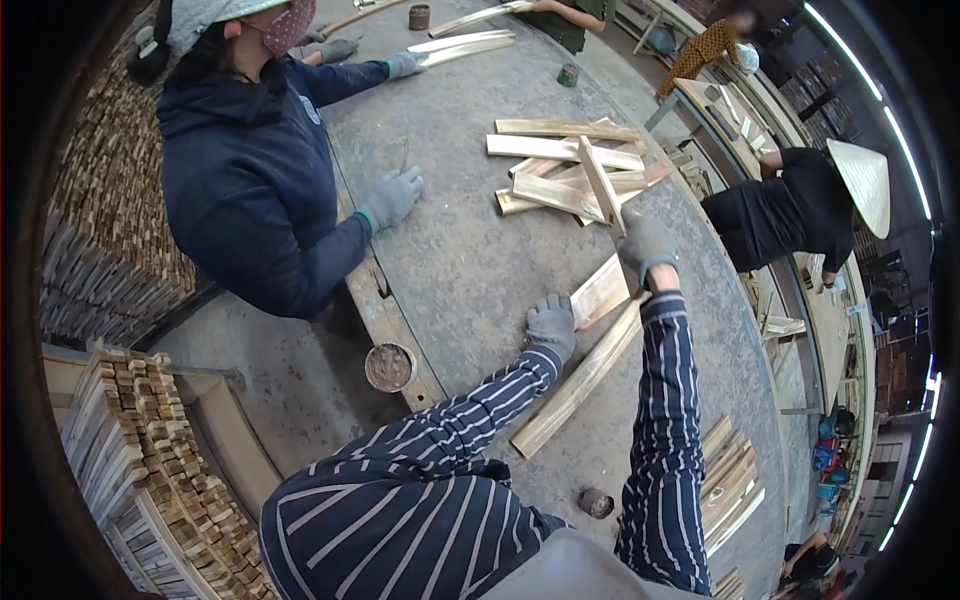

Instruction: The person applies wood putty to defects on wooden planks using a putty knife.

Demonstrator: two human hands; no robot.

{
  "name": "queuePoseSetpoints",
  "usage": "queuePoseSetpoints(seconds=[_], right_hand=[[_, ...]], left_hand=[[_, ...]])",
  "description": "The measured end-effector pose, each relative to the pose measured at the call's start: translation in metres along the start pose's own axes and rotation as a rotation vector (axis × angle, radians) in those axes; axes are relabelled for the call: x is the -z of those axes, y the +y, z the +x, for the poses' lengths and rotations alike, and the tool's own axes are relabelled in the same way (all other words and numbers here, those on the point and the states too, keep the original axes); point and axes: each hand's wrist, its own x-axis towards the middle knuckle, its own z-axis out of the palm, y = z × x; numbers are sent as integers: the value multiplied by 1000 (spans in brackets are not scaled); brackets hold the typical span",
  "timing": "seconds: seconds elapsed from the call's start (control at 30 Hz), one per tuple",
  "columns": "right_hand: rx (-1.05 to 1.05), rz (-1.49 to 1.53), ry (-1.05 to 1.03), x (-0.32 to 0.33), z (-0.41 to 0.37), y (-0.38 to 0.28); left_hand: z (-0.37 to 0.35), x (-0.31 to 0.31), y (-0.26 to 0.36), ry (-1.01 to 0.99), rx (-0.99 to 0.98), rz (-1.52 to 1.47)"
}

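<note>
On the grey worktable, a pale board lies between left hand and right hand.
Left fingers, half curled, touch its near end; right fingers are curled beside a tilted wooden strip, but their grip I cannot tell.

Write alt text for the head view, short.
A grey-gloved right hand grips a narrow, light-brown wooden strip over a scuffed grey worktable, while the grey-gloved left hand is at one end of a flat, pale-brown wooden board. Beyond lie loosely piled pale wooden slats; at picture left is a co-worker in a navy top.
</note>
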Motion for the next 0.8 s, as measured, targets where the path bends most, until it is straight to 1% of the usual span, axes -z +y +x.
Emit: queuePoseSetpoints(seconds=[0.1, 0.17, 0.2, 0.23, 0.3, 0.43, 0.5, 0.57, 0.7, 0.8], right_hand=[[-4, 71, 69, 13, -16, -4], [-149, 89, 209, 3, -20, -7], [-172, 66, 165, -8, -10, -1], [-173, 65, 167, -15, -4, 7], [-12, 49, 69, -21, 3, 14], [-36, 27, 86, -32, 4, 9], [-46, -18, 38, -36, 4, 3], [-122, -19, -2, -37, -3, -6], [-151, -21, -31, -48, -1, -5], [-122, 43, 23, -38, -1, -2]], left_hand=[[3, -5, -2, 35, -15, 13], [0, -3, 0, 6, -8, -28], [-2, 5, 1, -22, -20, -41], [-2, 8, 2, -21, -22, -42], [-2, 12, 2, -46, -6, -18], [-3, 7, 1, -47, -4, -35], [-1, 6, 0, -24, -9, -45], [0, 3, 1, -46, -1, -45], [2, 0, -1, -13, 5, -16], [0, 5, -1, -31, 0, -24]])
